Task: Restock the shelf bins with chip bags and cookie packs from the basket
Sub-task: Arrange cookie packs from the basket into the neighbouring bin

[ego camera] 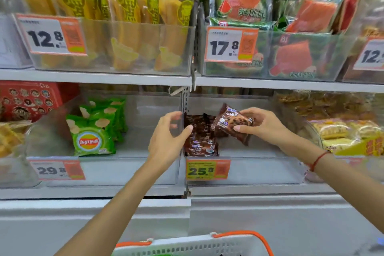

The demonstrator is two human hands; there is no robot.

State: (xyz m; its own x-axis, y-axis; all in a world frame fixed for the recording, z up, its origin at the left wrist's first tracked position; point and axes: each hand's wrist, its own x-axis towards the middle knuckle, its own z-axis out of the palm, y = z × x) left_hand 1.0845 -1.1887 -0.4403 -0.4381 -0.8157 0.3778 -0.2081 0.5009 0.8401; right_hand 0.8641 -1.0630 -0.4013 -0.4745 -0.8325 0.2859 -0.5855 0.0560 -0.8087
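- I see the upper shelf (95, 78) carrying two clear bins: the left bin (116, 48) holds yellow snack bags, the right bin (270, 54) holds red-and-green watermelon-print packs.
- The lower shelf (93, 192) carries a clear bin (133, 170) with green chip bags (93, 131) stacked at its left side.
- Just beside it on that shelf sits another clear bin (259, 170) with brown cookie packs (200, 137) at its left end.
- I make out a red box (29, 100) at far left.

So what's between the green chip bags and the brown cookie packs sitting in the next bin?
In the head view, between the green chip bags and the brown cookie packs lie bare bin floor, the left hand, and the metal shelf upright dividing the bins.
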